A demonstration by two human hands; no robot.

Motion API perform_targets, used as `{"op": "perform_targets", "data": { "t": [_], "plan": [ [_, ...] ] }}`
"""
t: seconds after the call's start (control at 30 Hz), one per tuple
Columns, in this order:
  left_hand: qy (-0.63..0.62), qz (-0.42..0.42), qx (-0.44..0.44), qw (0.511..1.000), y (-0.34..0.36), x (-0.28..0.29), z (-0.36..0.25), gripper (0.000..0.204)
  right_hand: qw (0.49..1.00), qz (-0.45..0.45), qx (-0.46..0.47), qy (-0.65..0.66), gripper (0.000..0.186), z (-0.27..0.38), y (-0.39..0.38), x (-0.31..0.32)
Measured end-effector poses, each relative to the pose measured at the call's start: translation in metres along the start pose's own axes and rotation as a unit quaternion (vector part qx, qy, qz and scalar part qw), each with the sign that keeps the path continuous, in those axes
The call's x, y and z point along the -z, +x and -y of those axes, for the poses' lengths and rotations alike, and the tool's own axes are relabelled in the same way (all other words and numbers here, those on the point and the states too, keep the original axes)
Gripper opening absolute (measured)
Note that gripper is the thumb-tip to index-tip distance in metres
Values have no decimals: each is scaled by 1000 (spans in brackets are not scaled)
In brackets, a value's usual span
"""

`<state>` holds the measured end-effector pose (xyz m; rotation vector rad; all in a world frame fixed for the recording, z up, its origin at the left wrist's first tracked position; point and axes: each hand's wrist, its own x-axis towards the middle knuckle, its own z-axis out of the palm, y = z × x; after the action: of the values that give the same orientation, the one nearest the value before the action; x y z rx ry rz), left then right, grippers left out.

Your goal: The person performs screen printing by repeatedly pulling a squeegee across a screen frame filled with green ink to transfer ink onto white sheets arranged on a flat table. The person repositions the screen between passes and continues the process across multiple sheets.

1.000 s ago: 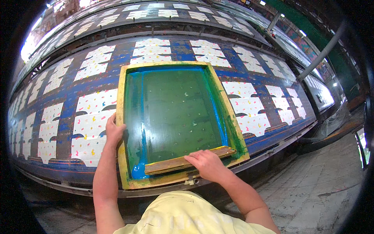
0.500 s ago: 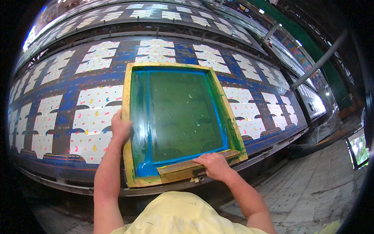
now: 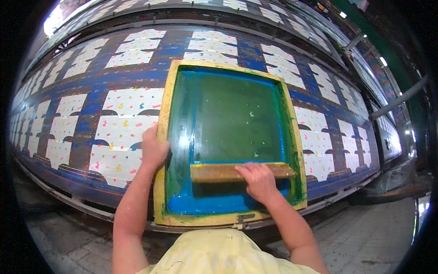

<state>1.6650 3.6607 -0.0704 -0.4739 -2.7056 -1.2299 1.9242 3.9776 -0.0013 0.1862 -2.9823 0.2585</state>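
A wooden-framed printing screen point(image 3: 165, 98) lies over the printed cloth in front of me, its green mesh point(image 3: 228, 118) facing up. My left hand point(image 3: 155, 146) is closed round the frame's left side bar. In my right hand point(image 3: 259, 180) is a wooden squeegee point(image 3: 212, 173), gripped right of its middle along the top edge. The squeegee lies crosswise over the near part of the mesh; its lower edge is in shadow, so contact cannot be told. Wet blue ink point(image 3: 191, 205) pools at the near end, between squeegee and frame.
White cut cloth pieces point(image 3: 125, 132) with small coloured prints lie in rows on the long blue-stained table point(image 3: 82, 116). A metal rail point(image 3: 73, 201) runs along its near edge. More tables with cloth stand beyond. A grey pipe point(image 3: 399, 100) slants at the right.
The squeegee has moved from the frame's near edge inward over the mesh, away from me, with my right hand on it. My left hand still holds the frame. The whole view has shifted.
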Motion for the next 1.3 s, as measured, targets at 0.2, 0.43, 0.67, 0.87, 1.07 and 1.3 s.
{"op": "perform_targets", "data": {
  "t": [0.2, 0.43, 0.67, 0.87, 1.07, 1.3],
  "plan": [
    [97, -12, -7, 995, -3, -1, -9, 68, 998, -41, 25, -44, 48, -99, 140, -23],
    [161, -57, -7, 985, -6, -3, -19, 52, 997, -69, 19, -38, 49, -199, 283, -42],
    [181, -69, -1, 981, -6, -4, -21, 51, 997, -60, -35, -37, 45, -255, 362, -36],
    [157, -56, 5, 986, -5, -4, -20, 51, 998, 42, -15, -35, 39, -270, 375, -23],
    [136, -49, 0, 989, -2, -4, -17, 51, 995, 94, 26, -19, 30, -232, 316, -5],
    [125, -52, -27, 990, -1, -4, -15, 50, 993, 102, 52, 25, 22, -140, 168, 12]
  ]
}}
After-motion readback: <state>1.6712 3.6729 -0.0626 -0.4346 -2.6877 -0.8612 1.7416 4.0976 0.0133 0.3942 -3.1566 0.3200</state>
